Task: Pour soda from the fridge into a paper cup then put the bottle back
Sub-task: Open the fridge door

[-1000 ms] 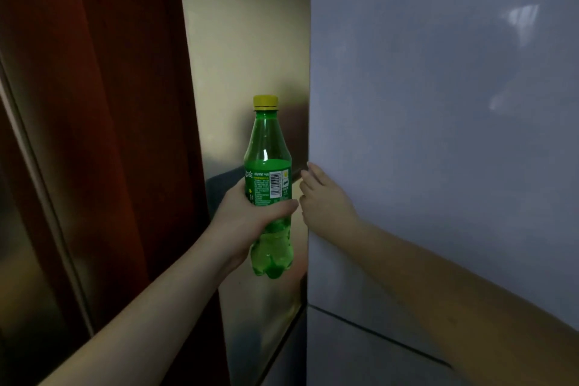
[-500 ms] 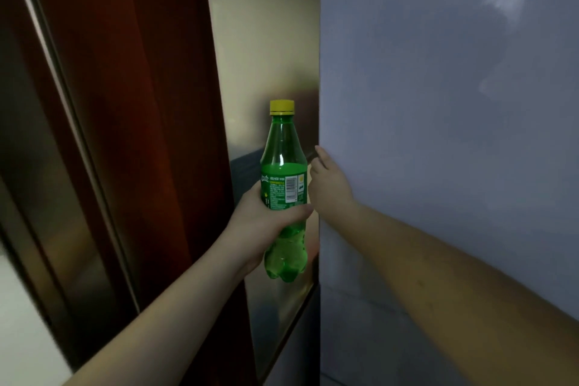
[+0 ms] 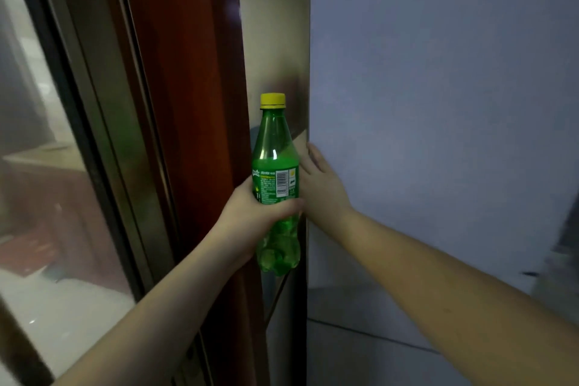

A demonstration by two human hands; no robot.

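Red-brown wood frame [image 3: 175,103] w/ glass pane [image 3: 37,166] at left, next to steel panel [image 3: 272,41].

Green bottle [image 3: 275,185] beside fridge door [image 3: 438,135]

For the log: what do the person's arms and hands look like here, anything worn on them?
Both forearms are bare as far as the frame shows: no sleeves, gloves, watch or bracelet. No rings or markings are visible on the left hand or right hand. Dim light hides finer detail.
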